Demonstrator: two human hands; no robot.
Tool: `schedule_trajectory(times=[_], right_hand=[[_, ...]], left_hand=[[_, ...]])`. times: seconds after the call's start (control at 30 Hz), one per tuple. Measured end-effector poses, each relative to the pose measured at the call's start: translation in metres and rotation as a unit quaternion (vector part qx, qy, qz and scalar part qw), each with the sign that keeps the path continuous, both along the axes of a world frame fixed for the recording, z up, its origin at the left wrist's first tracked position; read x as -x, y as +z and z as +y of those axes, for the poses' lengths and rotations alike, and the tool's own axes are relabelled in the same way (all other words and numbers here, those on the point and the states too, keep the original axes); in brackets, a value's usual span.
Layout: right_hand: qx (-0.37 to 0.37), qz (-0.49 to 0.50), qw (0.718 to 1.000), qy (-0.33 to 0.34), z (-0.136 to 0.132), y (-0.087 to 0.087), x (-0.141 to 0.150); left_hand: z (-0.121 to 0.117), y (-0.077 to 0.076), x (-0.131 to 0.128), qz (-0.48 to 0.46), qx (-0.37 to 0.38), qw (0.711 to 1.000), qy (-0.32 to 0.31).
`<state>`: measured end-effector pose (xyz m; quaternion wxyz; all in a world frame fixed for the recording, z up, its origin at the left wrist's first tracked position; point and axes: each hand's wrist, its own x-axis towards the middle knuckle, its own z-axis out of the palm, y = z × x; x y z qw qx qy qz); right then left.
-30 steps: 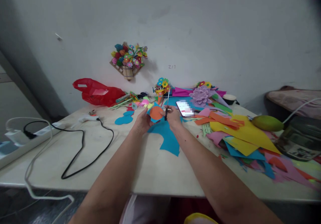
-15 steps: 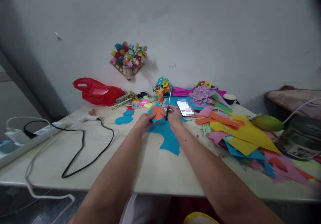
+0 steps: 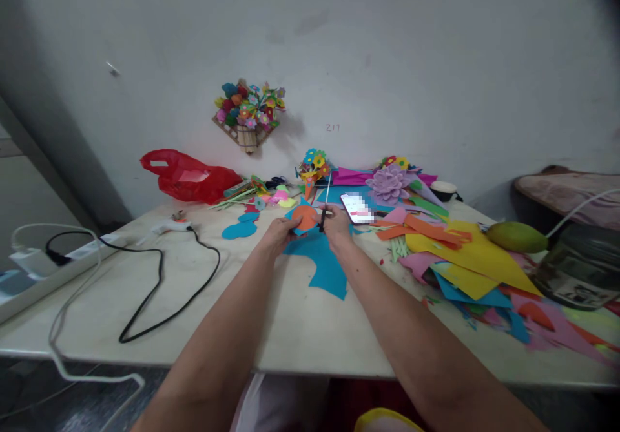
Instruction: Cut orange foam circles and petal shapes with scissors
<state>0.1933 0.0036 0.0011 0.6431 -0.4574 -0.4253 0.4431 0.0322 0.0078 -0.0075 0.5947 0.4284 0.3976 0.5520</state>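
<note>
My left hand is closed on a round orange piece, thumb on top, with a blue sheet beneath the circle. My right hand grips a pair of scissors by the dark handles, just right of the orange circle. Their thin silver blades point away from me toward the wall; whether they are parted is too small to tell. Below both hands a curved blue offcut lies on the table. Cut blue circles rest to the left.
A phone lies beyond my right hand. Coloured scraps, a green mango and a dark jar crowd the right. A red bag, black cable and power strip are on the left.
Almost nothing differs. Both hands, the orange circle and the scissors stay in nearly the same place.
</note>
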Motion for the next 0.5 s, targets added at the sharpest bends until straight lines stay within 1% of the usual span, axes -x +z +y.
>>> schedule_trajectory(times=[0.37, 0.5], right_hand=[[0.030, 0.000, 1.000, -0.008, -0.0072, 0.0072, -0.0023], [0.030, -0.004, 1.000, -0.004, -0.0066, 0.0067, -0.0021]], left_hand=[[-0.0021, 0.0019, 0.0001, 0.015, 0.009, 1.000, 0.018], [-0.0005, 0.0020, -0.0007, 0.020, 0.021, 0.999, 0.025]])
